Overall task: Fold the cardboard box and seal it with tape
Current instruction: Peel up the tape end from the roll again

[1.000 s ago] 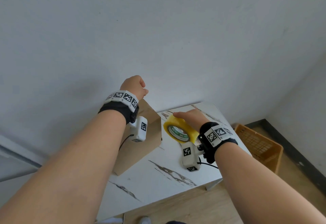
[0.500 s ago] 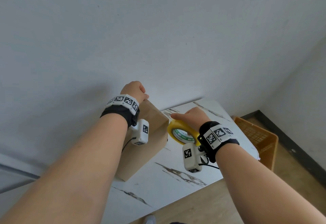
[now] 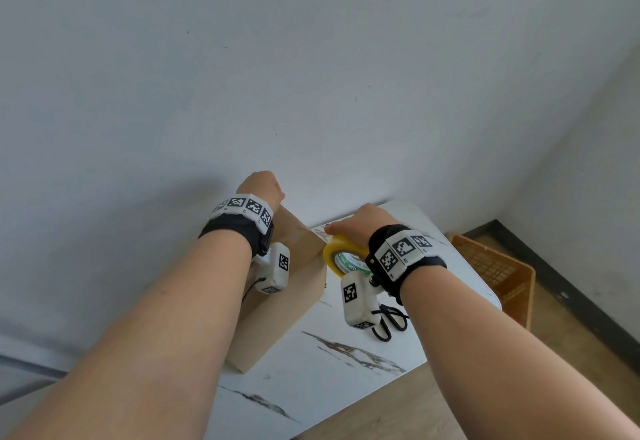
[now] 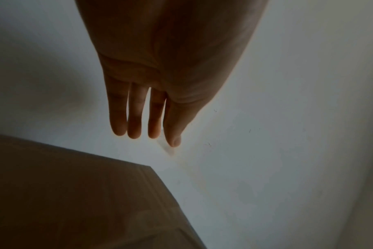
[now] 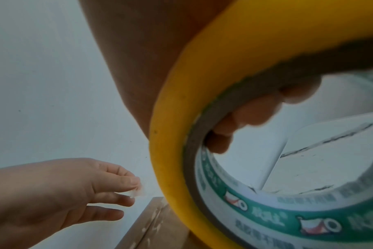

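From the head view, the cardboard box (image 3: 284, 287) stands on the white marbled bench (image 3: 311, 370) by the wall; the left hand (image 3: 259, 186) is raised above its far edge, and the right hand (image 3: 360, 223) holds the yellow tape roll (image 3: 341, 254) just beside the box. Black scissors (image 3: 391, 325) lie near an orange crate (image 3: 491, 273). In the left wrist view, the fingers (image 4: 136, 116) hang straight above the box (image 4: 74, 202). In the right wrist view, the right grip's fingers (image 5: 256, 111) curl through the roll (image 5: 181, 118), while the left hand (image 5: 53, 193) pinches the clear tape end (image 5: 137, 192).
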